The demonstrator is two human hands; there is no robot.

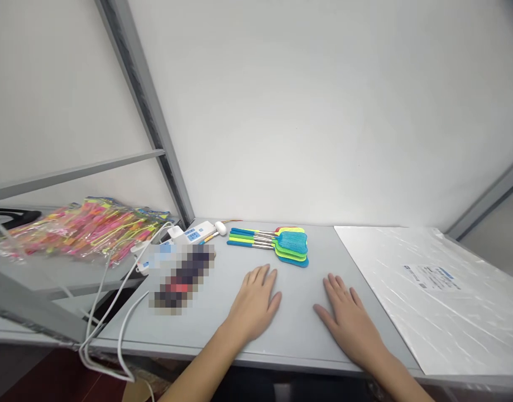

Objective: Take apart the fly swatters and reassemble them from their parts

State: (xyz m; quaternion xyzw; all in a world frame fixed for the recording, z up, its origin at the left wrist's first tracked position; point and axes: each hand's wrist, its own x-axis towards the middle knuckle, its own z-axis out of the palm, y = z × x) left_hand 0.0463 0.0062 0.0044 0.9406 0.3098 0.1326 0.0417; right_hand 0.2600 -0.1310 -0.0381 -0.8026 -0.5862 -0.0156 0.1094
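Note:
Both palms rest flat on the grey shelf (298, 329). My left hand (254, 304) lies with its fingers stretched out and holds nothing. My right hand (350, 321) is also flat, thumb apart, with nothing in it. Beyond my left hand is a pile of fly swatters (292, 241) with blue, green and yellow heads, a bit of red showing behind. Their metal shafts and coloured handles point left. Neither hand touches them. A blurred-out dark and red object (183, 282) lies left of my left hand.
White power strips (193, 233) with cables (120, 290) sit on the left, beside a small white plug-like piece (220, 228). Colourful plastic-bagged items (101, 223) lie past the metal rack post (156, 128). A large white wrapped sheet (440, 301) covers the right side.

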